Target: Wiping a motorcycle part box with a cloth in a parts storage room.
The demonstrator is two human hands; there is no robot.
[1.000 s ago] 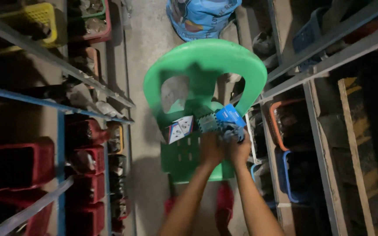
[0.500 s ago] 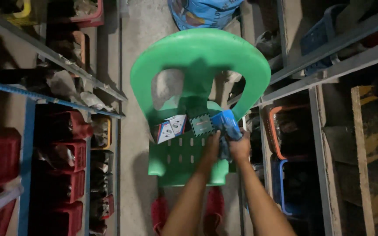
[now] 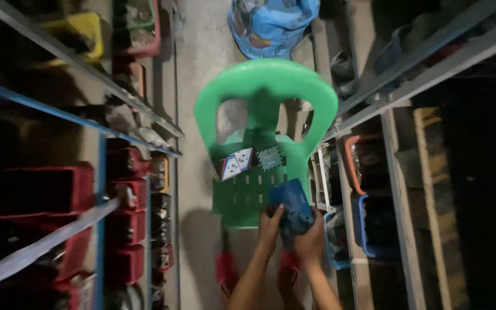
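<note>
Both hands, left hand (image 3: pixel 270 225) and right hand (image 3: pixel 311 238), clasp what looks like a blue packet (image 3: pixel 291 205) over the green chair's (image 3: pixel 248 198) front edge, a card (image 3: pixel 235 165) lying at the seat's back.

- The green chair (image 3: pixel 265 92) fills the narrow aisle between the left shelf rack (image 3: pixel 76 115) and the right shelf rack (image 3: pixel 409 74).
- Bare concrete floor (image 3: pixel 199 51) shows left of the chair.
- A blue sack (image 3: pixel 271 23) blocks the aisle beyond it.
- Small packets (image 3: pixel 251 161) take up the back of the seat; its front slats lie free.
</note>
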